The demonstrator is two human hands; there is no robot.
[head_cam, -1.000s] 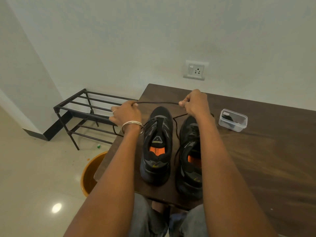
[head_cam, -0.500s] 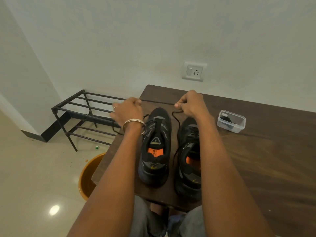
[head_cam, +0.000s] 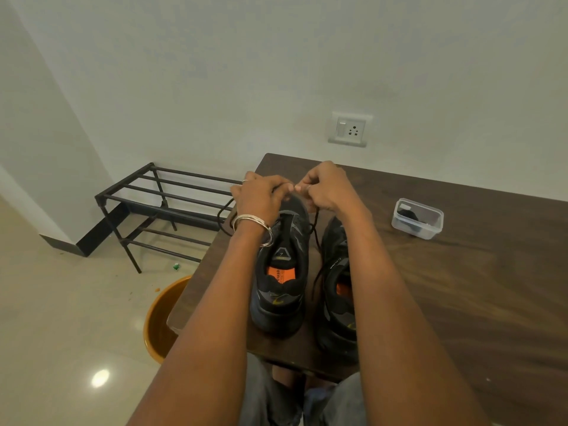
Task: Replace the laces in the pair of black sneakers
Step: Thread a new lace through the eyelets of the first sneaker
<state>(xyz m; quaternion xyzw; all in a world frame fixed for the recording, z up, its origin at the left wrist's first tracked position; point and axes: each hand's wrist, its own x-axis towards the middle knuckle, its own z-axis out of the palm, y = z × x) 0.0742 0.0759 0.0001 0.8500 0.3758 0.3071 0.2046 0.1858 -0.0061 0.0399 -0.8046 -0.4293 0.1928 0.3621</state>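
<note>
- Moved: your left hand [head_cam: 261, 196] and right hand [head_cam: 325, 187] have closed together, almost touching.
- Grip: both pinch the black lace [head_cam: 315, 232].
- Sneakers [head_cam: 281, 272]: on table [head_cam: 461, 287], below your hands.

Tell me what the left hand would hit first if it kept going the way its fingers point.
The left hand points right, at the right hand, whose fingers nearly meet it above the left sneaker. It would likely hit that hand first; depth is unclear.
</note>
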